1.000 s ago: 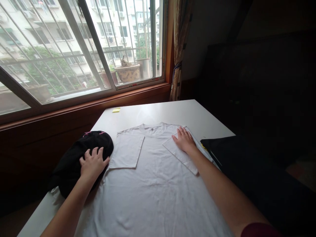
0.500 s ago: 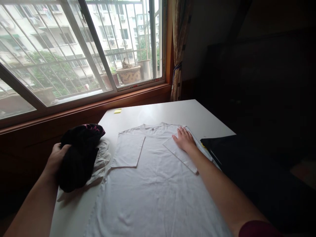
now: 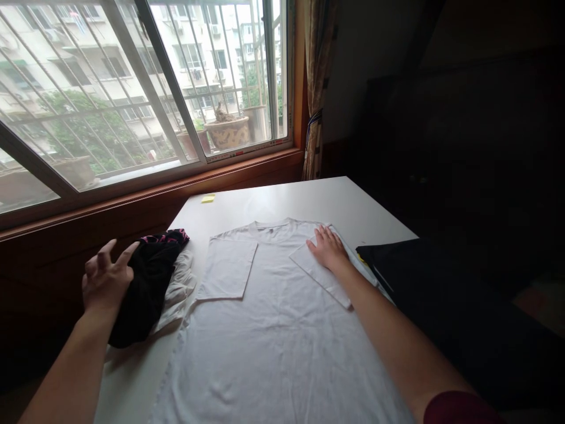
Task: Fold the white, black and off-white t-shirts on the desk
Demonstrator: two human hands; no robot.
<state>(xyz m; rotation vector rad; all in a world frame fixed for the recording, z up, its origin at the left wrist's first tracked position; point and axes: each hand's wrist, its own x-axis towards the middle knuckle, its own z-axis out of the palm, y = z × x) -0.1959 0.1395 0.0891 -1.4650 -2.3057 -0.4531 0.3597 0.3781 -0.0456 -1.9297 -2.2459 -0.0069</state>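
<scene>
Resting flat on white T-shirt (image 3: pixel 269 330): right hand (image 3: pixel 329 248); left hand (image 3: pixel 106 281) spread beside black garment (image 3: pixel 145 288).

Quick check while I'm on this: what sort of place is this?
Probably a room in a home, perhaps a flat: a tied-back curtain hangs beside a barred window, a planter stands outside, and a white T-shirt lies on a white table.

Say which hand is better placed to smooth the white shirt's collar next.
Probably the right hand: it rests on the white shirt near the collar, while the left hand is at the black cloth, farther away.
</scene>
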